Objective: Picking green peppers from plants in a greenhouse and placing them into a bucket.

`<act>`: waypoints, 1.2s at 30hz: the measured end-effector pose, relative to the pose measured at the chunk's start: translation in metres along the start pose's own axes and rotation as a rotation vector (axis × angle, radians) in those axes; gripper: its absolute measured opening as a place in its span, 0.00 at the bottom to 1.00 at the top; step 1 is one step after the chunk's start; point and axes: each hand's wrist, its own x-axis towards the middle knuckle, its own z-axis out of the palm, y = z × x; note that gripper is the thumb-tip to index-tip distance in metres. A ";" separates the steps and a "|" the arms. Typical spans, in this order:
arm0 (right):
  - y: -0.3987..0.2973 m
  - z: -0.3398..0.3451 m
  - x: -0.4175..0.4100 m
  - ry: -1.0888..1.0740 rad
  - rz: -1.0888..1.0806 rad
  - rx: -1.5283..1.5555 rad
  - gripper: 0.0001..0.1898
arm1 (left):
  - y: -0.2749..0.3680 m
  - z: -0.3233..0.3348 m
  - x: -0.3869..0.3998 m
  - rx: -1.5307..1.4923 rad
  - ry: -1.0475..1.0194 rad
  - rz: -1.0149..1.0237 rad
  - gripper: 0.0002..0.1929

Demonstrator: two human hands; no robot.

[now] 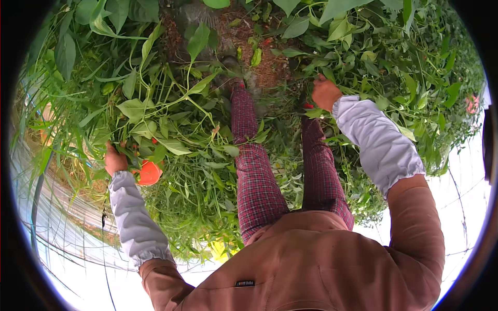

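Observation:
My left hand (pixel 116 158) reaches into leafy green plants at the left, its fingers partly hidden by foliage; whether it holds anything does not show. Just right of it an orange-red plastic container (pixel 149 173) sits partly behind leaves, with small bits of red close by. My right hand (pixel 326 92) is at the edge of the plants on the right, fingers curled among leaves; what lies within them is hidden. Between the hands, a forked green stem (pixel 187 97) with broad leaves spreads over the left foliage. A crumpled green pepper (pixel 256 57) lies on the ground ahead.
Plants stand on both sides of a narrow strip of brown ground litter (pixel 270 70). My legs in checked trousers (pixel 256 175) are between them. A yellow object (pixel 220 250) shows behind foliage at the lower left. A dark cord (pixel 104 248) hangs near my left sleeve.

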 end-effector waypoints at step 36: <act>-0.014 -0.120 -0.029 0.327 0.564 1.073 0.17 | 0.144 -0.025 -0.193 -0.160 -0.389 -0.206 0.36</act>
